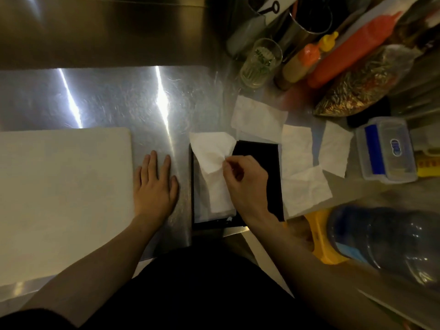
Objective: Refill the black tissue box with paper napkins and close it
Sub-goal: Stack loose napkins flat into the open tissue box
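Note:
The black tissue box (257, 151) lies open on the steel counter, right of centre. White napkins fill its left half. My right hand (245, 182) hovers over the box, pinching a crumpled white paper napkin (212, 153) that hangs partly over the box's far left corner. My left hand (154, 184) rests flat on the counter, fingers apart, just left of the box. Several loose napkins (297, 151) lie spread on the counter to the right of the box. I see no separate lid.
A white cutting board (62, 186) lies at the left. Sauce bottles (352, 51), a glass (260, 63) and a bag of dried food (364, 82) crowd the back right. A clear plastic container (385, 151) and a large water bottle (385, 236) stand at the right.

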A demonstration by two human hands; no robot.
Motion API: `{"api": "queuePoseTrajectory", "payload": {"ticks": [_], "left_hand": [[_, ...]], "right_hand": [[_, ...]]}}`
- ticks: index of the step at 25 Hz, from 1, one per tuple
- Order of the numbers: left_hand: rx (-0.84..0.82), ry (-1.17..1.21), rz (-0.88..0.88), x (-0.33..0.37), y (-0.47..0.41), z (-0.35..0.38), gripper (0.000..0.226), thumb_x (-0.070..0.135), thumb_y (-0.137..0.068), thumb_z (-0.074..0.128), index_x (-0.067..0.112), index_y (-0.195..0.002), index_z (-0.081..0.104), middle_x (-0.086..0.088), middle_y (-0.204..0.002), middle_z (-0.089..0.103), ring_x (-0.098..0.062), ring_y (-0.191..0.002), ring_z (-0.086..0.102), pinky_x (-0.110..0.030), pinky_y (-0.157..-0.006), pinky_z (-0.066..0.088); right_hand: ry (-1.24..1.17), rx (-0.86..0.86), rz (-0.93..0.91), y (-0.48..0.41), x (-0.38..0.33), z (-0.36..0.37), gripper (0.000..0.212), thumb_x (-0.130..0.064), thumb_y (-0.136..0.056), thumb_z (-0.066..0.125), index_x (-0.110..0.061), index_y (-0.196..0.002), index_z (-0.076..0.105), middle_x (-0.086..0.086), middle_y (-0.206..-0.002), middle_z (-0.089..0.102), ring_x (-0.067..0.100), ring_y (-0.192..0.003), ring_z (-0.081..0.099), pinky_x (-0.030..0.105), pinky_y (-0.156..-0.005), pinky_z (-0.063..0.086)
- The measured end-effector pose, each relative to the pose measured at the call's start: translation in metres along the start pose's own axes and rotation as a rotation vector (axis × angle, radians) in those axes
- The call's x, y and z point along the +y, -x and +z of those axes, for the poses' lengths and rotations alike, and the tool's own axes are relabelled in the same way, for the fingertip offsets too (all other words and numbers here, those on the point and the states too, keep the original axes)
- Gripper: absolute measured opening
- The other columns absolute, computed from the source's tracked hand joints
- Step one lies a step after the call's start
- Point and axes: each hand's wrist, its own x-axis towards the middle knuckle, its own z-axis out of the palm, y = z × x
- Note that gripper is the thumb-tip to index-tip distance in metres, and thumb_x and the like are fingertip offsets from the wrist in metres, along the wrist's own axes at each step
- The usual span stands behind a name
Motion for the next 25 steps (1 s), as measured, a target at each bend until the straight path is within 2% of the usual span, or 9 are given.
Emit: {"api": "queuePoseTrajectory", "payload": {"ticks": [3,5,8,16,18,21,23,25], "left_hand": [[0.009,0.002,0.020,0.000,0.001,0.000,0.056,0.035,-0.101,0.035,0.018,-0.153,0.025,-0.018,-0.161,0.018,-0.033,-0.149,0.014,-0.046,-0.120,0.011],[0.019,-0.001,0.031,-0.001,0.002,0.001,0.056,0.036,-0.101,0.034,0.017,-0.153,0.025,-0.018,-0.161,0.018,-0.033,-0.150,0.014,-0.046,-0.120,0.011],[0.032,0.008,0.043,-0.003,0.002,0.003,0.056,0.036,-0.101,0.034,0.016,-0.153,0.026,-0.019,-0.161,0.019,-0.033,-0.149,0.015,-0.047,-0.119,0.013],[0.059,0.011,0.047,-0.003,0.002,0.004,0.055,0.035,-0.101,0.034,0.016,-0.152,0.028,-0.020,-0.160,0.022,-0.034,-0.148,0.018,-0.048,-0.118,0.015],[0.061,0.006,0.049,-0.003,0.002,0.005,0.055,0.035,-0.101,0.035,0.015,-0.152,0.028,-0.020,-0.160,0.022,-0.034,-0.148,0.019,-0.048,-0.118,0.015],[0.063,-0.001,0.048,-0.003,0.002,0.005,0.055,0.034,-0.100,0.036,0.015,-0.152,0.029,-0.020,-0.160,0.022,-0.034,-0.148,0.019,-0.048,-0.118,0.016],[0.073,0.008,0.047,-0.003,0.001,0.005,0.055,0.034,-0.100,0.037,0.015,-0.152,0.029,-0.020,-0.159,0.023,-0.034,-0.148,0.020,-0.048,-0.118,0.016],[0.071,0.014,0.048,-0.003,0.001,0.005,0.055,0.033,-0.100,0.038,0.015,-0.152,0.030,-0.020,-0.159,0.023,-0.034,-0.148,0.020,-0.048,-0.118,0.016]], "right_hand": [[0.043,-0.010,0.093,0.022,0.007,0.014,0.014,-0.022,-0.092,0.063,-0.015,-0.103,0.067,-0.009,-0.096,0.056,-0.003,-0.079,0.051,0.004,-0.072,0.040],[0.079,-0.020,0.095,0.030,0.011,0.022,0.013,-0.022,-0.093,0.062,-0.015,-0.103,0.066,-0.006,-0.097,0.059,-0.002,-0.079,0.051,0.004,-0.071,0.040],[0.125,-0.024,0.107,0.036,0.015,0.028,0.012,-0.022,-0.093,0.062,-0.015,-0.101,0.066,-0.001,-0.095,0.063,-0.001,-0.077,0.051,0.004,-0.070,0.039],[0.064,0.047,0.121,0.032,0.002,0.015,0.009,-0.019,-0.092,0.061,-0.013,-0.095,0.068,-0.005,-0.085,0.061,0.002,-0.073,0.055,0.005,-0.067,0.042],[0.110,-0.018,0.128,0.032,0.004,0.019,0.012,-0.022,-0.094,0.059,-0.014,-0.096,0.067,-0.003,-0.086,0.059,0.003,-0.073,0.053,0.009,-0.068,0.043],[0.226,-0.133,0.113,0.031,0.007,0.028,0.021,-0.028,-0.096,0.053,-0.011,-0.104,0.064,0.002,-0.096,0.058,0.012,-0.082,0.056,0.026,-0.076,0.050],[0.343,-0.227,0.094,0.032,0.008,0.032,0.029,-0.034,-0.097,0.050,-0.011,-0.114,0.059,0.007,-0.109,0.056,0.018,-0.093,0.057,0.030,-0.080,0.050],[0.423,-0.233,0.059,0.032,0.007,0.032,0.036,-0.036,-0.097,0.049,-0.011,-0.123,0.053,0.011,-0.118,0.053,0.022,-0.102,0.055,0.031,-0.081,0.050]]}}
